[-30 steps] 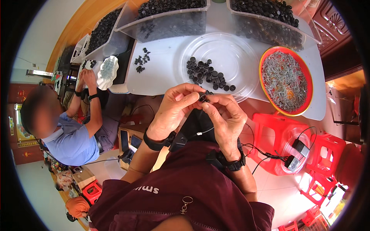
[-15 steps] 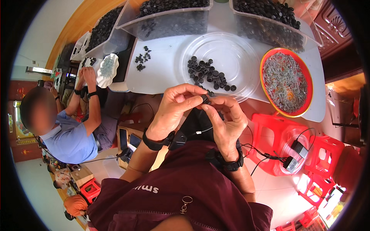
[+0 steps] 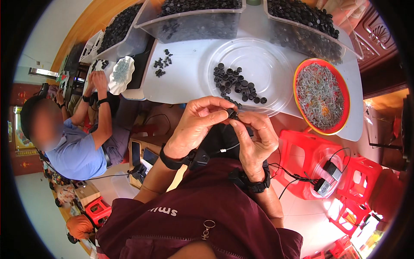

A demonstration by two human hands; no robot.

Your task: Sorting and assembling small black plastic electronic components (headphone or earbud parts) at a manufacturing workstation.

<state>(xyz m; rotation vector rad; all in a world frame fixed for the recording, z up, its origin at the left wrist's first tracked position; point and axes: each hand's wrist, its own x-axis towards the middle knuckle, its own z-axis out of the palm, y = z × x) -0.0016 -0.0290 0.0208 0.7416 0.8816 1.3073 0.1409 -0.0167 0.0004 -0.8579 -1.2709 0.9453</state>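
Between my two hands, just off the near table edge, is a small black plastic piece (image 3: 232, 114). My left hand (image 3: 199, 123) pinches it between thumb and fingers. From the other side my right hand (image 3: 255, 137) closes its thumb and index finger on the same piece; its exact shape is partly hidden by the fingertips. Right beyond my hands, round black caps (image 3: 241, 84) lie scattered on a clear round plastic lid (image 3: 269, 64). A red bowl with a yellow rim (image 3: 297, 88) stands to the right, full of thin silvery metal pins (image 3: 321, 95).
Clear bins (image 3: 202, 28) of black parts line the table's (image 3: 181, 77) far side. Small black pieces (image 3: 162, 63) lie left of the lid. A co-worker in a blue shirt (image 3: 77, 155) sits left by a white scalloped dish (image 3: 115, 88). Red stools (image 3: 297, 149) and cables stand lower right.
My right thumb and index finger have closed in on the black piece, meeting my left fingertips. The view has shifted slightly; the things on the table lie as before.
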